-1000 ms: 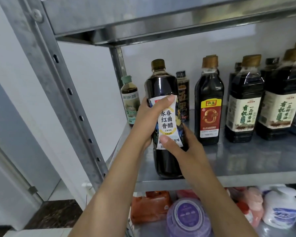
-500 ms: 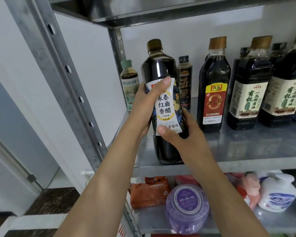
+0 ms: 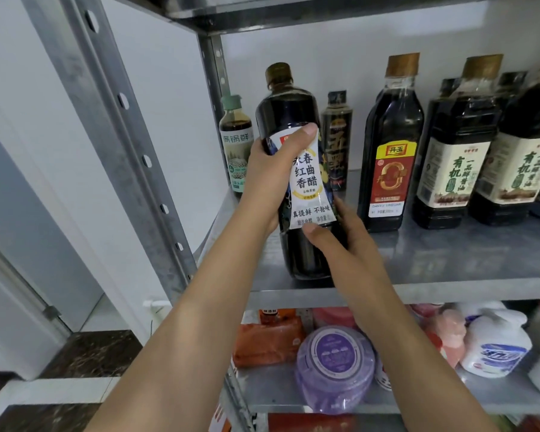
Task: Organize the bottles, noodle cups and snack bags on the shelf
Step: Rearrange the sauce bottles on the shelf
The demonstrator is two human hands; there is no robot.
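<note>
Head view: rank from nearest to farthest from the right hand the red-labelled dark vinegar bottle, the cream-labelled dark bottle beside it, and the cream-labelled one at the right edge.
1. red-labelled dark vinegar bottle: standing just right of the right hand.
2. nearer cream-labelled dark bottle: next along the row, further right.
3. cream-labelled dark bottle at the right edge: farthest right.

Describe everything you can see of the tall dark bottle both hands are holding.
The tall bottle looks like clear plastic full of near-black liquid, with a brownish cap and a white label printed in Chinese characters. It stands nearly upright, top leaning slightly left, base at the front of the metal shelf. The left hand wraps the upper label, thumb across it; the right hand takes its grip lower, thumb at the label's bottom edge.
</note>
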